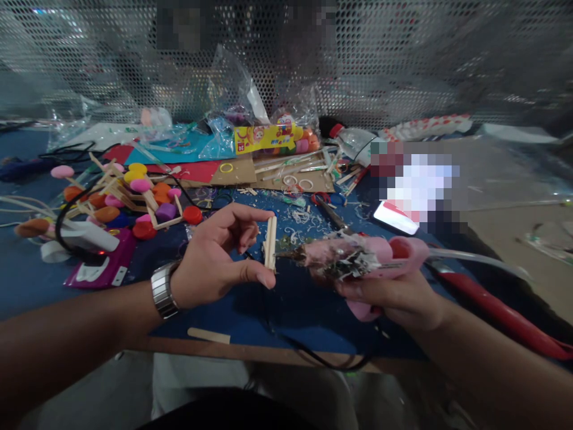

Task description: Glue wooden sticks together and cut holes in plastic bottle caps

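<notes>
Between the thumb and index finger of my left hand (219,254), several short wooden sticks (271,243) are pinched by their ends, stacked side by side and upright in view. My right hand (398,298) grips a pink hot glue gun (358,254) whose front is crusted with dried glue and scraps. Its nozzle points left and meets or nearly meets the sticks; I cannot tell whether it touches. A clear glue stick (474,258) extends from the back of the gun, and a black cord (308,349) hangs below it.
Left lies a pile of stick frames with colourful pieces (141,194), beside a purple pack (105,260). Behind are a yellow packet (264,138), cardboard (237,170) and a plastic bottle (356,143). Red-handled pliers (483,298) and a lit phone (412,191) lie right; a loose stick (208,335) lies near the edge.
</notes>
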Demonstrator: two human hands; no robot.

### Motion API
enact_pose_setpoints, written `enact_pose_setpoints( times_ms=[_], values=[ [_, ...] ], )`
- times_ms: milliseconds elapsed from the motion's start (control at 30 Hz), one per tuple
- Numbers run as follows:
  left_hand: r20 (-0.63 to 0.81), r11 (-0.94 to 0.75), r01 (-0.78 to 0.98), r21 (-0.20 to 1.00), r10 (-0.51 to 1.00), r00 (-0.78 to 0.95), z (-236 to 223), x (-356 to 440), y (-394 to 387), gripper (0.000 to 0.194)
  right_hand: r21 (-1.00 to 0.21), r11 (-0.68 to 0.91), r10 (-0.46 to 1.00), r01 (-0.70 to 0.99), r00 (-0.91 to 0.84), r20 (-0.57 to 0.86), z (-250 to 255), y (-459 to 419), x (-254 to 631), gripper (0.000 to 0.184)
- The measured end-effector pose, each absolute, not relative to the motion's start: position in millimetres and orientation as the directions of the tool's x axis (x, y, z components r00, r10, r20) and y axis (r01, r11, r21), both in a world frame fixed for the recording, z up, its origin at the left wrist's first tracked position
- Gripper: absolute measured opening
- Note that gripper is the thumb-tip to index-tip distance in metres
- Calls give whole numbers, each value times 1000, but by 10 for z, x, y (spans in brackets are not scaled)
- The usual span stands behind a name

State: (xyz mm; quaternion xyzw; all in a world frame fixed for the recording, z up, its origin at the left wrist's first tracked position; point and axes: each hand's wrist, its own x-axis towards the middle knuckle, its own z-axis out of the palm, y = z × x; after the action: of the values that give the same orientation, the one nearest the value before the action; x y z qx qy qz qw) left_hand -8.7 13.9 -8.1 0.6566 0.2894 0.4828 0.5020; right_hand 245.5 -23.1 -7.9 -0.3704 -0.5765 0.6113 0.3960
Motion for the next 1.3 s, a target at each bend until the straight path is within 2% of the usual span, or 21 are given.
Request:
enact_pose_setpoints(
  times_ms=[133,233,433,700,1033,1200,1300],
  values=[
    [344,-330,-104,938,864,368,-82,-84,132,69,-992,7,878,-125,-473,66,-59,-221,2451,36],
    [354,-339,-105,935,862,364,-88,-84,129,69,-991,-22,859,-133,-509,49,-54,-217,2445,39],
    [349,-336,-101,937,862,368,-79,-86,126,69,-994,-40,882,-104,-470,13,-47,-224,2436,39],
    [348,-333,-106,937,857,379,-74,-92,126,68,-993,-11,910,-118,-412,39,-23,-214,2417,35],
    [352,-319,-148,936,856,378,-88,-87,117,68,-992,-2,887,-130,-459,58,-89,-194,2449,33],
    [357,-323,-152,934,853,380,-93,-97,110,68,-988,-67,881,-140,-473,8,-83,-210,2455,35],
    [359,-324,-154,933,853,378,-94,-97,109,69,-985,-52,891,-163,-453,28,-64,-208,2442,34]
  ],
)
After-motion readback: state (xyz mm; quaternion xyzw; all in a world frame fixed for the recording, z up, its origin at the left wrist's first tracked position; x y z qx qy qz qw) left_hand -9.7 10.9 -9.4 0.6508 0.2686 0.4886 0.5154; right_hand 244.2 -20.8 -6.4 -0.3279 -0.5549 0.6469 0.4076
